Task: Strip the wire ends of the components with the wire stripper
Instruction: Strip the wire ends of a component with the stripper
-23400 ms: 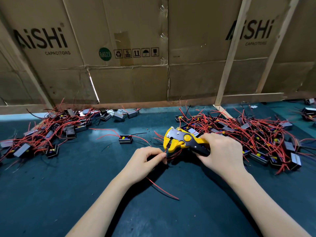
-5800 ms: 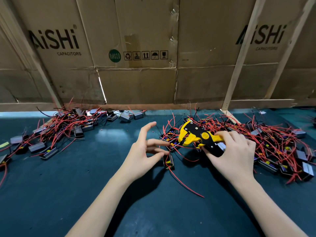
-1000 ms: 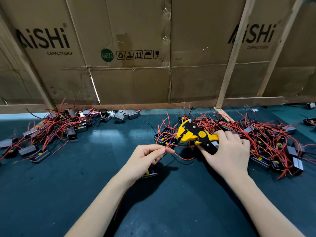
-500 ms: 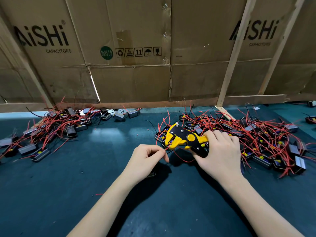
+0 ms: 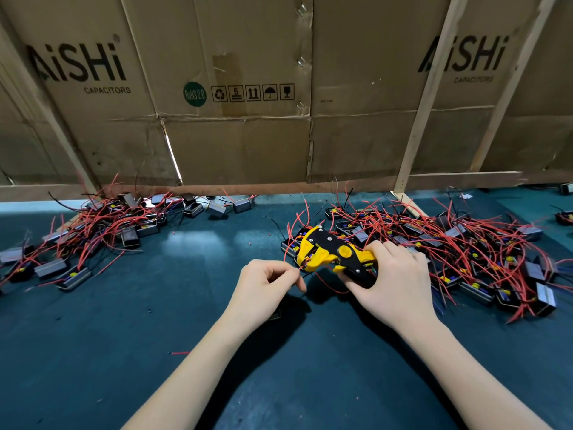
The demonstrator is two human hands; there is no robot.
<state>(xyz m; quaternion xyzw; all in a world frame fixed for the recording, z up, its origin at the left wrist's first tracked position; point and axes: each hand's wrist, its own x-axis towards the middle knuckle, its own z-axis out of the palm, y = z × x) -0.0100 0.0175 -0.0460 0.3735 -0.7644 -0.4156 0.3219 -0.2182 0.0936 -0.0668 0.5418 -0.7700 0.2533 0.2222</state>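
1. Beside yellow-and-black plastic wire stripper, left hand pinches thin red wire at its nose.
2. Right hand grips stripper handles, w/ unstripped pile behind.
3. Risk: wire slips from pinch, partial strip.

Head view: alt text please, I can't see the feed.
The right hand grips a yellow-and-black wire stripper while the left hand pinches a red wire at its head. Piles of red-wired components lie at either side on the dark green table.
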